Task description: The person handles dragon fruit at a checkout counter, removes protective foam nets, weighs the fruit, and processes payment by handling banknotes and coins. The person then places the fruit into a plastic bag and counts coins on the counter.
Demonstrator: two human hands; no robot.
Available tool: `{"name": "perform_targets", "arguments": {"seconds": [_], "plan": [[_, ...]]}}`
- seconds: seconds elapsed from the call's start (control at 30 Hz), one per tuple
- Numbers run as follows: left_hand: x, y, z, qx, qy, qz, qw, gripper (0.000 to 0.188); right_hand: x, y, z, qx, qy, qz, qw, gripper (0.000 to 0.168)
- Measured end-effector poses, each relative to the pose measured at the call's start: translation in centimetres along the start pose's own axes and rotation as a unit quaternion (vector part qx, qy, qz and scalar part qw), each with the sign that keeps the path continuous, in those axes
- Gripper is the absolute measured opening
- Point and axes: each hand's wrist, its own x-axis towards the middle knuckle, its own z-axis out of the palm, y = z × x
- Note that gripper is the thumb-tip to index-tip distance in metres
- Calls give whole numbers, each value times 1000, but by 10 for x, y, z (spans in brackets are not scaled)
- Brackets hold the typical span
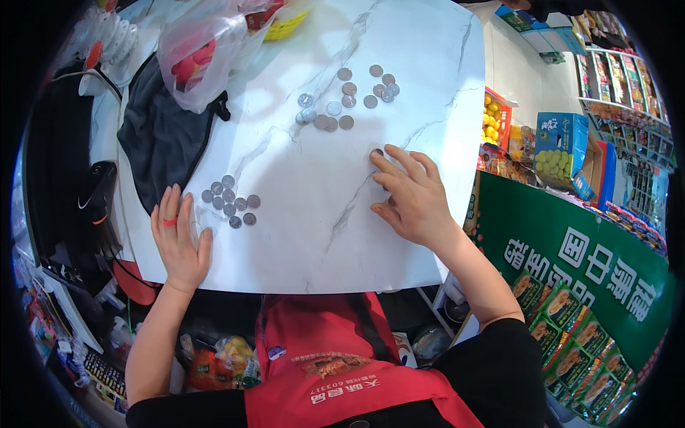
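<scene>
Under the spread fingers of my right hand point(412, 192) lie a few coins point(378, 152) on the marble-patterned counter point(299, 257). My left hand point(183, 241), with a red ring on one finger, rests flat at the counter's left side, its fingertips at the hem of a dark cloth point(160, 139). Just right of that hand is a cluster of silver-coloured coins point(228, 196). Farther back, a looser group of coins point(332, 108) lies beyond my right hand, some overlapping. How many coins my right fingers cover is hidden.
A clear plastic bag point(200, 59) holding something pink sits on the cloth at the back left. A black handheld scanner point(99, 184) stands at the left. Beyond the right edge are a fruit-printed box point(561, 150), yellow fruit point(491, 119) and green snack packets point(572, 361).
</scene>
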Motion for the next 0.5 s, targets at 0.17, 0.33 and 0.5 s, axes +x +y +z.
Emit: {"name": "perform_targets", "arguments": {"seconds": [0.17, 0.33, 0.5], "plan": [[2, 1, 0, -5, 4, 0, 1000, 56, 34, 17, 0, -28, 99, -3, 995, 41], [1, 1, -2, -8, -4, -2, 1000, 57, 18, 1, -6, -30, 58, 6, 998, 35], [0, 0, -1, -14, -7, -3, 1000, 58, 24, 3, 7, 2, 68, 5, 998, 33]]}}
